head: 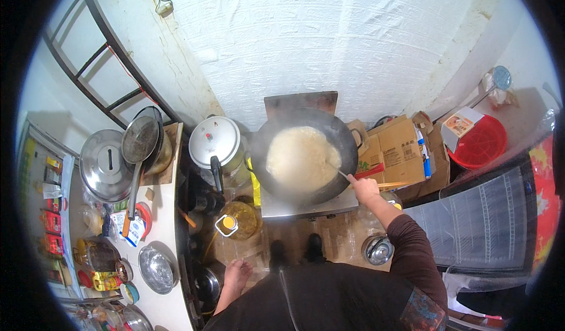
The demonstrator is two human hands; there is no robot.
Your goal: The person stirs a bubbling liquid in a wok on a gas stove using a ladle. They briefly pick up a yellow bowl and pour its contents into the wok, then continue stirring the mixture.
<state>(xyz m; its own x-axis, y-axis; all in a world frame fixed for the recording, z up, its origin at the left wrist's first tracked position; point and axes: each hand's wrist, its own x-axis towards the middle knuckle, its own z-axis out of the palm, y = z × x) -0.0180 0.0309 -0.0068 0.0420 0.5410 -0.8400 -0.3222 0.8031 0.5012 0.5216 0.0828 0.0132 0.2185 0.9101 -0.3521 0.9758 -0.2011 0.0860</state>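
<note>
A large dark wok (304, 194) sits on a metal stove (267, 209), holding a pale, steaming liquid (295, 159). My right hand (365, 189) grips a long-handled cooking utensil (339, 171) at the wok's right side. The utensil's far end is sunk in the liquid, so its shape is hidden. Low in front of my body, away from the wok, my left hand (238, 272) has loosely curled fingers and touches nothing visible. Steam blurs part of the wok's rim and contents.
A pressure cooker (215, 142) stands left of the wok, with an oil jug (242, 220) nearer me. The left counter (154, 220) bears a steel bowl (156, 270), a large lid (106, 165) and a strainer (140, 140). Right are cardboard boxes (395, 150), a red basket (483, 143) and a kettle (378, 250).
</note>
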